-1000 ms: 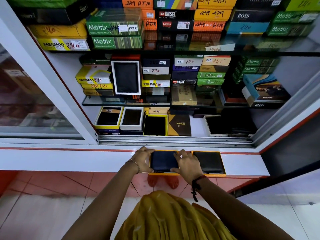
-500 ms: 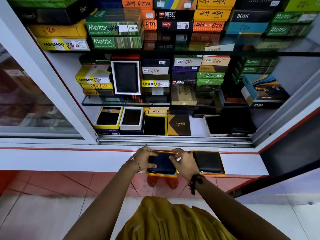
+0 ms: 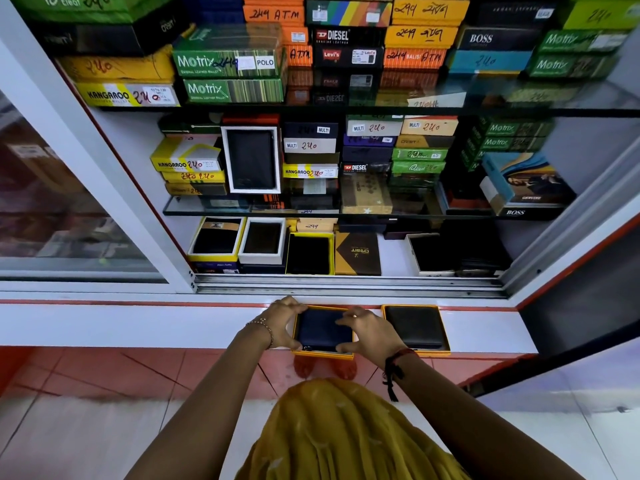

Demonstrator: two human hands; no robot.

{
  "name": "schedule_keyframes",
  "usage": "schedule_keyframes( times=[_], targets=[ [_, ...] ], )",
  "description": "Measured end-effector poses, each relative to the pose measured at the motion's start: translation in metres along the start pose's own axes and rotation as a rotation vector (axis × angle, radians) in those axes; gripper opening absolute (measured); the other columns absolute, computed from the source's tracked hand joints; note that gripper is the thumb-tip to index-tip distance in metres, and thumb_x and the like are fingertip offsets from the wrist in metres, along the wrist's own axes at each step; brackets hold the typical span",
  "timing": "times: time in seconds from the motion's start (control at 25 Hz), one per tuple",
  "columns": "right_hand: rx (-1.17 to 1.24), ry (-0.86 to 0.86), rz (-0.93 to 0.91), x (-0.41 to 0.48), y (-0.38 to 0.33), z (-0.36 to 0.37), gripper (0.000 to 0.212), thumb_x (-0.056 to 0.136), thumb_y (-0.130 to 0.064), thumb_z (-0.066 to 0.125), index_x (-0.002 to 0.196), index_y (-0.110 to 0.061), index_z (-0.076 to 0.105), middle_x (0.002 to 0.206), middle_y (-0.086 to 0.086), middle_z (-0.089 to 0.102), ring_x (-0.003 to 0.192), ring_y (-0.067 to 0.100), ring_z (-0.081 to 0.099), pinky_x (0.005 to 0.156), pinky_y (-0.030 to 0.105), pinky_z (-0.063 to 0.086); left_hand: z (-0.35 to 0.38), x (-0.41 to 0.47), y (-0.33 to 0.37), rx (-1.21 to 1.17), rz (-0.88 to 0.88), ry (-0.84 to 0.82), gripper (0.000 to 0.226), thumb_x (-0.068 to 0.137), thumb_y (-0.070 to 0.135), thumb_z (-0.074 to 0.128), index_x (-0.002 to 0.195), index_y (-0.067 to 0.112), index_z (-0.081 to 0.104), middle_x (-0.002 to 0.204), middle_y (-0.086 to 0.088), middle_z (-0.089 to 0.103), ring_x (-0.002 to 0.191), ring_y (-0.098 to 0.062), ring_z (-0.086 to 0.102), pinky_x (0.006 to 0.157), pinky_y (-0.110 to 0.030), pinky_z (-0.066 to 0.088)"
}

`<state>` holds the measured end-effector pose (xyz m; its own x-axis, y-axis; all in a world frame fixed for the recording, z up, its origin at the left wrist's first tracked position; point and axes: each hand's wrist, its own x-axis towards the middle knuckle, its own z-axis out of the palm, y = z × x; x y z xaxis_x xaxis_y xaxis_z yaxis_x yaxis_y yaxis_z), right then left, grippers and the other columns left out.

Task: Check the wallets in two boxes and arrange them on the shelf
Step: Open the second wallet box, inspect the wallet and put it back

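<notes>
Navy wallet (image 3: 323, 330): gripped at both ends by left hand (image 3: 282, 322) and right hand (image 3: 369, 336), held in orange box (image 3: 323, 355) on white ledge (image 3: 138, 327). Black wallet (image 3: 414, 326): boxed, just right of it.

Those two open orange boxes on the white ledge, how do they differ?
The left orange box holds a navy-blue wallet; the right orange box holds a black wallet. Both hands, left hand and right hand, are on the blue wallet, while the black wallet lies untouched. The left box is partly hidden by the hands; the right one is fully in view. Both are lidless, orange-rimmed and sit side by side on the ledge.
</notes>
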<state>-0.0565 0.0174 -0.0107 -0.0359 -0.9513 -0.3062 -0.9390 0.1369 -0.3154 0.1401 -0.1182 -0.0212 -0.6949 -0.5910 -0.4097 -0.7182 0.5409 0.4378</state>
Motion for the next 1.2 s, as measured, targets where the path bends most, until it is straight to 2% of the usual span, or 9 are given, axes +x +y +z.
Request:
schedule_keyframes(
  times=[0.2, 0.36, 0.48, 0.64, 0.76, 0.84, 0.96, 1.08, 1.2],
  targets=[
    [-0.226, -0.006, -0.058, 0.001, 0.006, -0.001, 0.058, 0.099, -0.044, 0.05, 0.15, -0.019, 0.039, 0.159, 0.007, 0.037, 0.139, 0.029, 0.042, 0.106, 0.044, 0.047, -0.002, 0.004, -0.002, 0.015, 0.019, 0.035, 0.098, 0.062, 0.038, 0.086, 0.145, 0.019, 0.039, 0.132, -0.005, 0.042, 0.126, -0.021, 0.041, 0.109, -0.033, 0.041],
    [-0.192, 0.119, -0.073, -0.006, 0.011, 0.007, 0.05, 0.105, -0.043, 0.036, 0.15, -0.02, 0.041, 0.157, 0.004, 0.043, 0.135, 0.025, 0.051, 0.101, 0.041, 0.051, -0.002, 0.004, -0.011, -0.112, 0.011, 0.028, 0.09, 0.064, 0.043, 0.084, 0.142, 0.023, 0.043, 0.127, -0.005, 0.043, 0.123, -0.02, 0.043, 0.109, -0.036, 0.041],
    [0.098, 0.267, -0.069, -0.007, 0.009, 0.009, 0.041, 0.105, -0.035, 0.042, 0.139, -0.018, 0.057, 0.145, 0.002, 0.059, 0.129, 0.019, 0.058, 0.101, 0.035, 0.051, -0.003, 0.0, -0.016, -0.25, -0.025, 0.046, 0.073, 0.072, 0.042, 0.08, 0.137, 0.026, 0.051, 0.124, -0.005, 0.044, 0.115, -0.019, 0.045, 0.103, -0.03, 0.042],
    [0.426, 0.424, -0.041, -0.007, 0.006, 0.002, 0.025, 0.1, -0.024, 0.057, 0.115, -0.013, 0.075, 0.116, 0.003, 0.076, 0.105, 0.016, 0.071, 0.094, 0.029, 0.055, -0.004, -0.008, -0.01, -0.376, 0.005, 0.102, 0.052, 0.079, 0.034, 0.075, 0.128, 0.026, 0.061, 0.113, -0.003, 0.049, 0.095, -0.011, 0.046, 0.087, -0.019, 0.04],
    [0.795, 0.483, 0.1, -0.008, 0.003, -0.004, 0.014, 0.088, -0.026, 0.075, 0.096, -0.017, 0.082, 0.097, -0.004, 0.08, 0.089, 0.007, 0.073, 0.084, 0.025, 0.058, 0.005, -0.017, -0.004, -0.488, 0.065, 0.174, 0.044, 0.075, 0.03, 0.079, 0.117, 0.032, 0.067, 0.105, 0.0, 0.056, 0.089, -0.015, 0.056, 0.083, -0.025, 0.051],
    [1.073, 0.526, 0.214, -0.006, 0.001, -0.007, 0.011, 0.078, -0.02, 0.084, 0.087, -0.013, 0.083, 0.087, 0.001, 0.081, 0.085, 0.014, 0.076, 0.083, 0.029, 0.06, 0.009, -0.022, -0.003, -0.581, 0.075, 0.224, 0.045, 0.073, 0.03, 0.08, 0.116, 0.033, 0.069, 0.108, 0.004, 0.058, 0.101, -0.017, 0.059, 0.091, -0.032, 0.055],
    [1.388, 0.477, 0.317, -0.005, 0.0, -0.018, 0.018, 0.073, -0.006, 0.086, 0.09, -0.004, 0.081, 0.093, 0.013, 0.081, 0.095, 0.031, 0.076, 0.087, 0.034, 0.062, 0.003, -0.029, 0.004, -0.719, 0.095, 0.212, 0.051, 0.071, 0.032, 0.081, 0.12, 0.036, 0.067, 0.133, 0.008, 0.056, 0.127, -0.004, 0.048, 0.103, -0.028, 0.047],
    [1.496, 0.45, 0.263, -0.011, -0.003, -0.037, 0.022, 0.075, -0.001, 0.083, 0.096, -0.005, 0.079, 0.1, 0.014, 0.08, 0.1, 0.034, 0.075, 0.083, 0.029, 0.062, -0.013, -0.03, 0.01, -0.857, 0.075, 0.21, 0.069, 0.07, 0.024, 0.084, 0.132, 0.033, 0.054, 0.131, 0.007, 0.059, 0.121, -0.008, 0.057, 0.094, -0.016, 0.05],
    [1.497, 0.535, 0.164, -0.022, -0.012, -0.057, 0.028, 0.077, -0.002, 0.082, 0.104, -0.004, 0.074, 0.106, 0.009, 0.078, 0.092, 0.028, 0.077, 0.083, 0.035, 0.063, -0.029, -0.029, 0.015, -0.995, 0.086, 0.245, 0.093, 0.05, 0.039, 0.092, 0.133, 0.024, 0.054, 0.125, 0.0, 0.065, 0.11, -0.01, 0.066, 0.087, -0.017, 0.056]
  ],
)
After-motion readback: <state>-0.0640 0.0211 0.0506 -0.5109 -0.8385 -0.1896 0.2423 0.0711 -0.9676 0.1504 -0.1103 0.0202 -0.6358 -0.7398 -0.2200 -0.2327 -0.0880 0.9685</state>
